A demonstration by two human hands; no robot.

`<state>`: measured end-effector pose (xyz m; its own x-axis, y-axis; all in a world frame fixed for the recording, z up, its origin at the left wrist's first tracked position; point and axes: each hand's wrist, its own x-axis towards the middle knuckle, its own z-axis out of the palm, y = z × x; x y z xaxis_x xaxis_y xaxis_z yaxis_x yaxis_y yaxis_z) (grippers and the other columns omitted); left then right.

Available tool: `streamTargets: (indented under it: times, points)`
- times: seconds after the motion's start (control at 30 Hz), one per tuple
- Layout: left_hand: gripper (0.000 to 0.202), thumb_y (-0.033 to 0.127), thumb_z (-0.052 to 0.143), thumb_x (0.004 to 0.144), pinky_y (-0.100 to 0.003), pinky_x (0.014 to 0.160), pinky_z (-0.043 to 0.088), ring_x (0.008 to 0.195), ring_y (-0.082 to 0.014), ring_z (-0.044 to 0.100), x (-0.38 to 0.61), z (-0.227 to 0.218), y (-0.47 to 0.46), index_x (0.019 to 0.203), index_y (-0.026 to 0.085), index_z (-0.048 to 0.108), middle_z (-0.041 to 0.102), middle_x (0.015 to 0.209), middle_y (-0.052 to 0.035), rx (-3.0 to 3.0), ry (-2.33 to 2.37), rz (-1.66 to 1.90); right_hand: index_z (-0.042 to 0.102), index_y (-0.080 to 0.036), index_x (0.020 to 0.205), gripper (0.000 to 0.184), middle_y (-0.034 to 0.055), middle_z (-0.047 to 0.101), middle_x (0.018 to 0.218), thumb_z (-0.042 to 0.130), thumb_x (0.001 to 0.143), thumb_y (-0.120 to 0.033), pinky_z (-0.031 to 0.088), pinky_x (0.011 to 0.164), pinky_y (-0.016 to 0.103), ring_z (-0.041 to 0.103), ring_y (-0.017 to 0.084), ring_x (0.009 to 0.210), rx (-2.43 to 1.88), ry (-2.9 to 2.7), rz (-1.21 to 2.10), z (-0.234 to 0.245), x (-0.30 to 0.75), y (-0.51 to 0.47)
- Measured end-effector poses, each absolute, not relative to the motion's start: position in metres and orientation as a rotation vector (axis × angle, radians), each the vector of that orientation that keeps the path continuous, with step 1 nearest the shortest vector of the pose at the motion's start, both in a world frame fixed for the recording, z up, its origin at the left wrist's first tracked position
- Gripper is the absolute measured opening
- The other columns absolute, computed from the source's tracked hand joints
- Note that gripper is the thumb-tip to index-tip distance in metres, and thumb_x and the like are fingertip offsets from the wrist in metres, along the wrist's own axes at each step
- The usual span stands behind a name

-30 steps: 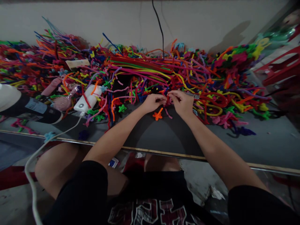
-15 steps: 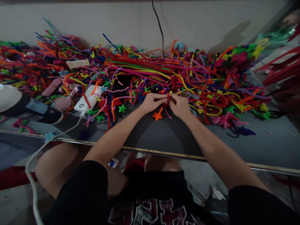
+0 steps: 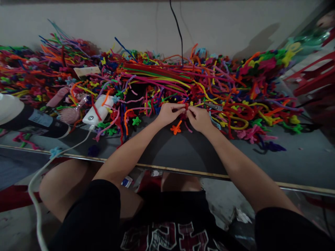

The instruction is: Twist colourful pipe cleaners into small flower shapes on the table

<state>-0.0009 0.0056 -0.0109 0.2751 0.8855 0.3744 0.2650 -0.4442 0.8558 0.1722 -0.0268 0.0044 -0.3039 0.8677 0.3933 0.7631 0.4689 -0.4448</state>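
The left hand [image 3: 167, 114] and the right hand [image 3: 200, 119] are close together, fingertips pinched on a small red pipe-cleaner piece [image 3: 186, 106]. The piece is located above the counter [image 3: 188, 153], set back from the front edge, before the pipe-cleaner bundle [image 3: 157, 72]. An orange pipe-cleaner flower [image 3: 176, 129] lies just below the hands, nearer the front edge. A white power bank [image 3: 97, 112] and a pink hairbrush [image 3: 69, 114] lie toward the counter's left end.
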Motion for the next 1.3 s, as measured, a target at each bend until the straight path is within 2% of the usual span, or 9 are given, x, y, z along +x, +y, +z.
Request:
streamTargets:
  times: [0.17,0.4,0.6,0.9,1.0,1.1,1.3]
  points:
    - [0.019,0.017,0.069,0.079,-0.033,0.088,0.058,0.090,-0.0166,0.072,-0.002,-0.005,0.004,0.096,0.022,0.076,0.076,0.096,-0.0029,1.918,1.115,1.106,0.059,-0.018,0.078,0.024,0.0056,0.063,0.072,0.041,0.091,-0.027,0.029,0.060,0.029,0.052,0.017,0.065,-1.372,-2.180,0.233,0.006,0.172,-0.029]
    - [0.018,0.015,0.067,0.080,-0.032,0.088,0.058,0.090,-0.0166,0.072,-0.003,-0.007,0.006,0.095,0.019,0.076,0.076,0.096,-0.0038,1.877,1.085,1.091,0.063,-0.018,0.071,0.034,0.0027,0.062,0.064,0.047,0.091,-0.040,0.033,0.058,0.028,0.053,0.015,0.059,-1.325,-2.014,0.376,0.004,0.169,-0.028]
    - [0.019,0.019,0.067,0.081,-0.032,0.086,0.058,0.091,-0.0176,0.072,-0.004,-0.008,0.007,0.098,0.022,0.075,0.076,0.098,-0.0032,1.949,1.062,1.113,0.057,-0.018,0.060,0.037,0.0006,0.059,0.057,0.049,0.090,-0.038,0.037,0.058,0.027,0.053,0.013,0.055,-1.240,-1.878,0.527,0.006,0.171,-0.026]
    - [0.023,0.022,0.058,0.088,-0.029,0.087,0.055,0.098,-0.0169,0.070,-0.004,-0.005,-0.002,0.105,0.021,0.073,0.075,0.104,-0.0051,2.233,1.081,1.149,0.064,-0.017,0.064,0.029,0.0013,0.060,0.058,0.055,0.084,-0.036,0.036,0.056,0.027,0.052,0.013,0.055,-1.251,-1.798,0.460,0.005,0.171,-0.026]
    - [0.027,0.024,0.051,0.092,-0.030,0.088,0.054,0.102,-0.0173,0.069,-0.005,-0.003,-0.005,0.111,0.020,0.070,0.073,0.110,-0.0064,2.437,1.071,1.151,0.061,-0.017,0.060,0.028,-0.0006,0.054,0.053,0.055,0.082,-0.034,0.033,0.054,0.027,0.045,0.011,0.051,-1.227,-1.742,0.573,0.005,0.173,-0.024]
    - [0.031,0.025,0.045,0.095,-0.028,0.085,0.053,0.100,-0.0167,0.069,-0.006,0.000,-0.008,0.117,0.019,0.066,0.072,0.113,-0.0068,2.577,1.098,1.103,0.057,-0.018,0.055,0.028,-0.0006,0.054,0.052,0.055,0.079,-0.032,0.034,0.054,0.027,0.045,0.011,0.052,-1.214,-1.698,0.724,0.007,0.174,-0.020]
    - [0.036,0.016,0.041,0.094,-0.024,0.083,0.052,0.102,-0.0143,0.067,-0.010,0.003,-0.006,0.123,0.023,0.062,0.070,0.116,-0.0059,2.640,1.163,1.081,0.052,-0.018,0.050,0.036,-0.0022,0.047,0.047,0.061,0.077,-0.041,0.029,0.051,0.026,0.038,0.009,0.049,-1.154,-1.683,0.935,0.011,0.172,-0.021]
